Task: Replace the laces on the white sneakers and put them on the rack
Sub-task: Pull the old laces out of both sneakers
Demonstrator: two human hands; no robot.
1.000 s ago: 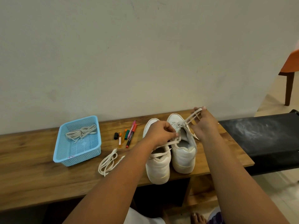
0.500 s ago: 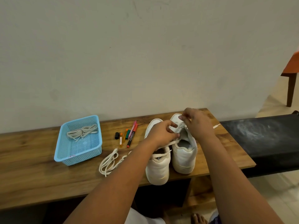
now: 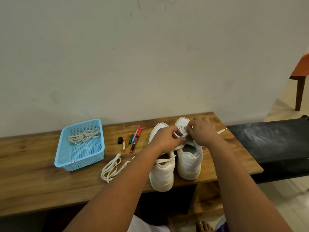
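Two white sneakers stand side by side on the wooden bench [image 3: 41,178], heels toward me: the left sneaker [image 3: 163,173] and the right sneaker [image 3: 189,163]. My left hand [image 3: 167,139] pinches the lace at the right sneaker's tongue. My right hand [image 3: 200,131] pinches the same lace over the eyelets near the toe. One lace end [image 3: 221,131] trails on the bench to the right. A loose bundle of laces [image 3: 112,168] lies left of the sneakers. Another lace bundle [image 3: 84,136] sits in the blue basket [image 3: 66,158].
Several markers [image 3: 132,139] lie between the basket and the sneakers. A black bench top [image 3: 275,143] adjoins on the right. An orange chair with a dark leg [image 3: 299,91] stands at far right. A bare foot [image 3: 204,226] shows on the floor below.
My right hand came down from its raised pull to the right, back onto the right sneaker's eyelets. The lace it stretched out now lies slack, its end on the bench.
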